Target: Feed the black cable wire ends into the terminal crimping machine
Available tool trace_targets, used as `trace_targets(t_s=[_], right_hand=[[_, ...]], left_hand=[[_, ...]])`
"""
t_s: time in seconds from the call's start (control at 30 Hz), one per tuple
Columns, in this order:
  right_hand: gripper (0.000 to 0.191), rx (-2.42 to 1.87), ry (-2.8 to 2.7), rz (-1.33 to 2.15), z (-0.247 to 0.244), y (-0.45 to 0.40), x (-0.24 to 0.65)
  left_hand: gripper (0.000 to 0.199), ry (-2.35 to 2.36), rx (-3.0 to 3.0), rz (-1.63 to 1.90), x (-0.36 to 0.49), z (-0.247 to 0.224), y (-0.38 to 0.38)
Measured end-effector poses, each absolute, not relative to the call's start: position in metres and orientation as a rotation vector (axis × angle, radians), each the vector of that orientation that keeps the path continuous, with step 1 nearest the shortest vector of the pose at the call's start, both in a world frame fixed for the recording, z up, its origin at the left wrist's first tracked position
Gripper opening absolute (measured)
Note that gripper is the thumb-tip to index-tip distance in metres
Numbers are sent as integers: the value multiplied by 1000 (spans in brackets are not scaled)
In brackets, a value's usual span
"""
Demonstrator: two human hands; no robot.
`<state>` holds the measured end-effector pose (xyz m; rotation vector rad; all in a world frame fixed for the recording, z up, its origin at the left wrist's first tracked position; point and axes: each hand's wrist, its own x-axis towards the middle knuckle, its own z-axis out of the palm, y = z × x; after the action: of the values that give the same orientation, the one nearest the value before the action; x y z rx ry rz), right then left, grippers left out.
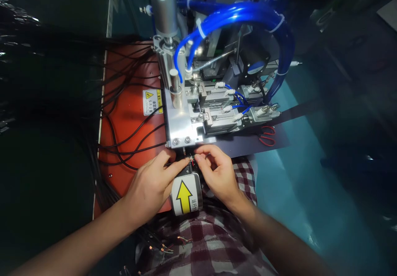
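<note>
At the front edge of the machine [182,127], my two hands meet over a small cluster of thin wires [192,159], where bits of red and silver show. My left hand [155,178] comes in from the left, its index finger stretched to the cluster and its other fingers curled. From the other side, my right hand [218,170] pinches at the same spot with thumb and index finger. The fingertips cover most of the wires. Just below them is a rounded housing with a yellow arrow label [185,195].
Black cables [124,152] cross the orange base plate [133,123] on the left. Stripped cable ends [166,249] hang by my checkered clothing [198,243]. Thick blue air tubes [242,13] arch above the metal cylinders. Red-handled scissors [267,136] lie to the right.
</note>
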<state>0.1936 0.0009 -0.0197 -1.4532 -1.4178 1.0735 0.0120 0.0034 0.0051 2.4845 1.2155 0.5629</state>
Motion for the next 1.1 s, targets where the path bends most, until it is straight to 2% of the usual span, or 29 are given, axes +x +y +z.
trace_targets(t_s=[1.1], right_hand=[[12, -1488, -1647, 904, -20, -2, 194]], left_hand=[[31, 1184, 2455, 586, 11, 2, 3]])
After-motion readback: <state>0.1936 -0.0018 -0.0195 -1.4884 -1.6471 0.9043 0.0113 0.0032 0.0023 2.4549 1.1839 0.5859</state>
